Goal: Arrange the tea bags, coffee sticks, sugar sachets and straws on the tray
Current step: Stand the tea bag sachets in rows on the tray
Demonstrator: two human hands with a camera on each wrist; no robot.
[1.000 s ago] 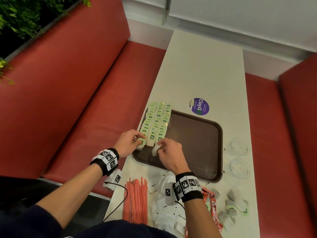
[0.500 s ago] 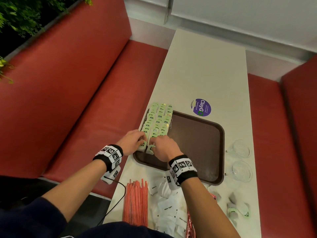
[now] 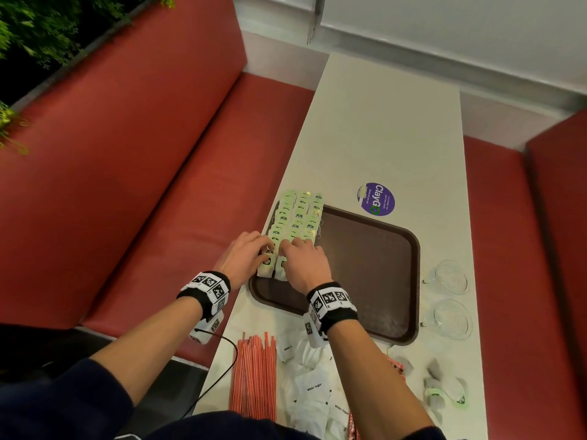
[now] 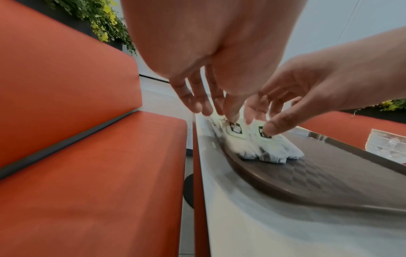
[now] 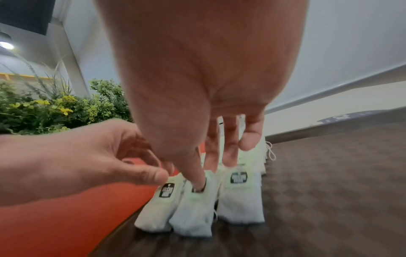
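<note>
Three rows of green-tagged white tea bags [image 3: 298, 217] lie overlapping along the left side of the brown tray [image 3: 365, 265]. Both hands meet at the near end of the rows. My left hand [image 3: 262, 249] touches the top of the leftmost bag [image 5: 162, 200] with thumb and fingertips. My right hand [image 3: 292, 252] presses its thumb on the middle bag's tag [image 5: 197, 189], its straight fingers lying on the bags behind. Red striped straws [image 3: 254, 376], white sugar sachets [image 3: 314, 389] and red coffee sticks [image 3: 398, 366] lie on the table near me.
Two glass cups [image 3: 451, 277] stand right of the tray, with a few loose tea bags [image 3: 444, 392] nearer to me. A purple sticker [image 3: 376, 198] marks the table beyond the tray. Red benches [image 3: 158, 185] flank the narrow table.
Both hands moved forward to the near end of the rows. The tea bag in each hand now lies in its row, under my fingertips.
</note>
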